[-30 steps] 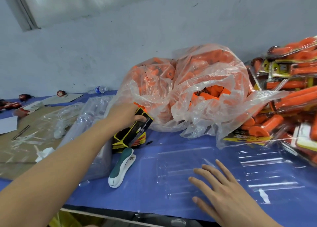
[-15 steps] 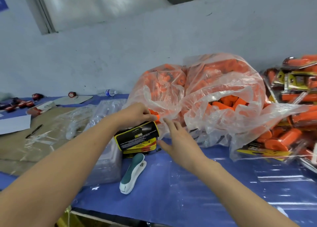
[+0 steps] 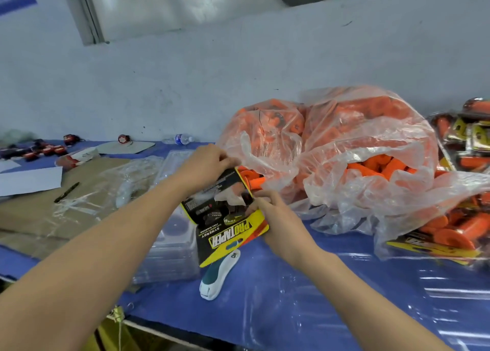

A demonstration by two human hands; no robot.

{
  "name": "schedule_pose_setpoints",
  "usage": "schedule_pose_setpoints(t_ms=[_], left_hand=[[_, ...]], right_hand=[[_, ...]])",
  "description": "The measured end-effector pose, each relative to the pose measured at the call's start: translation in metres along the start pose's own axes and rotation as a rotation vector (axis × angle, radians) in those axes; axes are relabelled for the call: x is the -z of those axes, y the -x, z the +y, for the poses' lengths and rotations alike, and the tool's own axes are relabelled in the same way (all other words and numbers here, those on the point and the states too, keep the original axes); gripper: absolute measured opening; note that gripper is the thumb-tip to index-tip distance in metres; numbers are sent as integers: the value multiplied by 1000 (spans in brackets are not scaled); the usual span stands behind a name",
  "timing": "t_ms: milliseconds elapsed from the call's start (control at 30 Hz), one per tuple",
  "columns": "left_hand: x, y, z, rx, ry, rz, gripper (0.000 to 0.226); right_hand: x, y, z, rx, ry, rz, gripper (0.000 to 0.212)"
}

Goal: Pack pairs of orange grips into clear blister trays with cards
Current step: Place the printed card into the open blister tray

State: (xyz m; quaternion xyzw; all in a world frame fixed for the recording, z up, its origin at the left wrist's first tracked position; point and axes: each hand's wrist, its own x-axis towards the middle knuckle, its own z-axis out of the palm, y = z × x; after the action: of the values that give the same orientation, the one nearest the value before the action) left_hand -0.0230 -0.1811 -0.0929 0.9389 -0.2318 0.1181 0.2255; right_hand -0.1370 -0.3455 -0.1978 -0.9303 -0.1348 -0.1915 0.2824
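Left hand: Your left hand (image 3: 209, 162) is curled over the far edge of the top card (image 3: 212, 194). Your fingers are hooked round it, and its black face is tipped up off the pile.
Right hand: Your right hand (image 3: 278, 218) has thumb and fingertips pinched on that same card's right corner, with the palm turned down above the surface.
Card pile: The yellow and black card pile (image 3: 233, 235) sits right beneath the lifted card. It is printed side up, lettering upside down to you, between the tray stack and the bags.
Orange grips: Most of them are packed into the left bag (image 3: 265, 133) and the right bag (image 3: 371, 135), both clear plastic, back by the wall. The right one gapes open with grips showing. One loose grip (image 3: 253, 179) pokes out just behind the card you're holding.
Tray stack: The clear tray stack (image 3: 169, 247) stands just left of the card pile, partly under your left forearm.
Stapler: A teal and white stapler (image 3: 216, 279) lies on the blue surface (image 3: 278, 311) just in front of the card pile, nose towards you.
Finished packs: The finished packs (image 3: 469, 138) are heaped at the far right, touching the right bag.
Left end: There is cardboard (image 3: 31, 218) under crinkled clear film, with a black pen (image 3: 66, 192) on it and white paper (image 3: 29, 181) beside it. A water bottle (image 3: 183, 139) lies on its side near the wall.
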Motion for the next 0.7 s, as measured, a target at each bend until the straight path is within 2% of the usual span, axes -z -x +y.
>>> schedule_pose_setpoints(t_ms=[100,267,400,600,700], left_hand=[[22,-8,9,-36,-87,158,46],[67,-25,16,4,-177,336,47],[113,-36,12,48,-209,518,48],[169,-26,8,81,-159,781,49],[177,-10,16,36,-79,836,53]], right_hand=[[4,3,5,55,67,-35,41],[11,7,17,104,232,-64,46],[16,9,25,108,276,-117,42],[6,8,38,-34,379,-211,40],[-1,1,43,-71,310,-381,50]])
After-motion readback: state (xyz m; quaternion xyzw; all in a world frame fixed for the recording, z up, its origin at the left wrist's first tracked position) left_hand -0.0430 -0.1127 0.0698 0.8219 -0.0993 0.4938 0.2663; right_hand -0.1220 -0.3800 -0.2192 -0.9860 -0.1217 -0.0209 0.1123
